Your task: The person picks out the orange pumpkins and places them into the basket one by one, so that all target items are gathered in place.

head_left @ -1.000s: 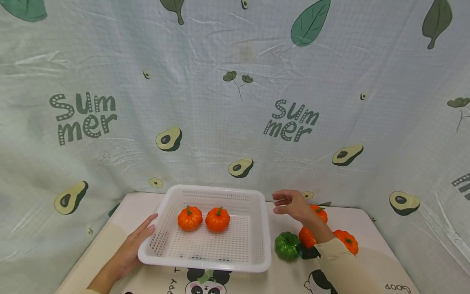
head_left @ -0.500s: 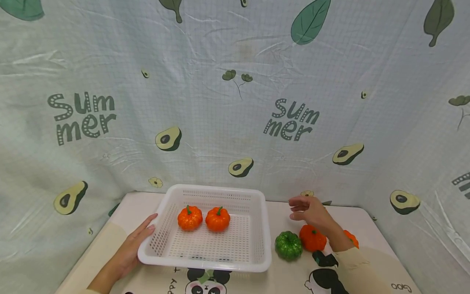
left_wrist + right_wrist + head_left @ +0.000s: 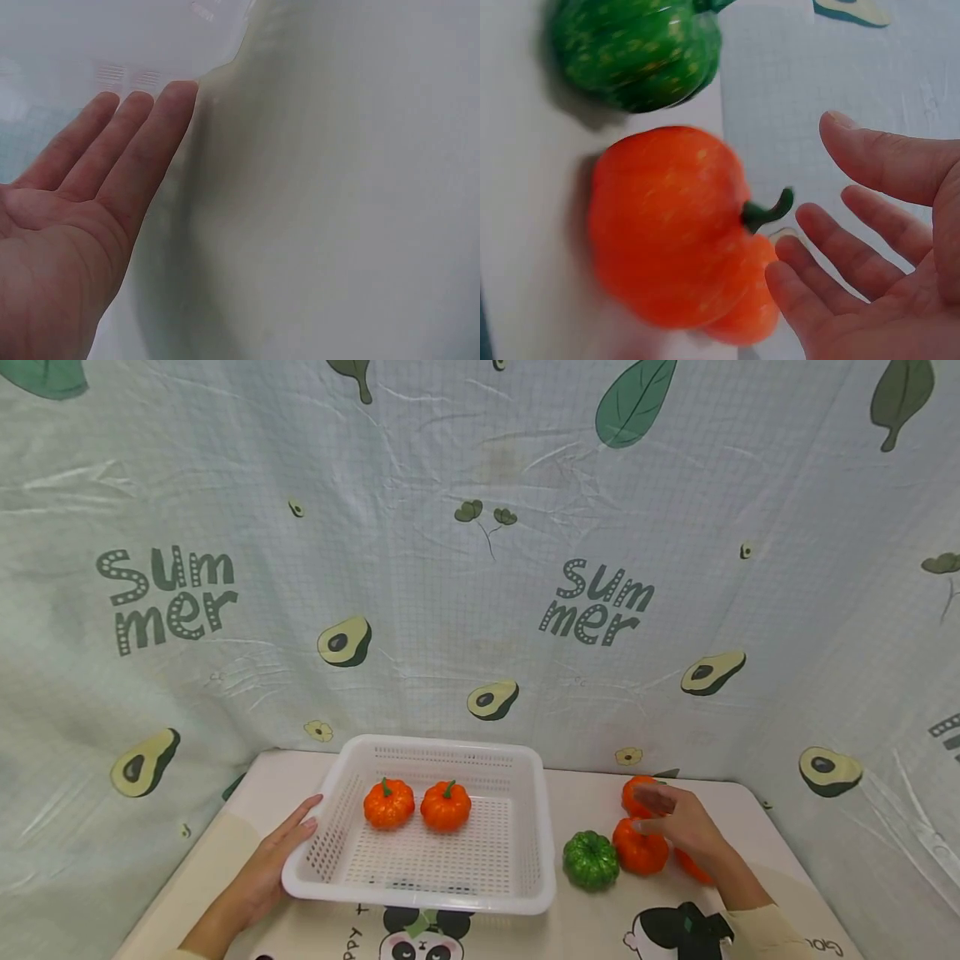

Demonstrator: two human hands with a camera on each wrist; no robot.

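The left hand (image 3: 273, 868) lies flat and relaxed against the left rim of the white basket (image 3: 517, 893), fingers straight along the perforated wall, grasping nothing. To the left of the basket a strip of bare counter (image 3: 225, 843) runs to the counter's left edge, where the hanging cloth backdrop (image 3: 450, 568) begins. The basket's near rim sits close to the counter's front edge, over a panda print; its far rim stops just short of the backdrop.

Inside the basket two orange pumpkins (image 3: 388, 803) stand upright side by side, touching or nearly so, toward the far-left part of the floor; the near half and right part of the basket floor are free.

To the right of the basket, near its right wall, a green pumpkin (image 3: 591, 860) sits on the counter, and just right of it a nearer orange pumpkin (image 3: 639, 848). Farther from the basket lie a rear orange pumpkin (image 3: 636, 792) and a third, half hidden behind the wrist. The right hand (image 3: 686, 828) hovers over this cluster, released, fingers loosely spread beside the nearer orange pumpkin's stem; whether it touches cannot be told.

The counter is pale with cartoon prints; the backdrop of avocados, leaves and "Summer" lettering closes it in on three sides.

Count: one basket, five orange pumpkins, one green.
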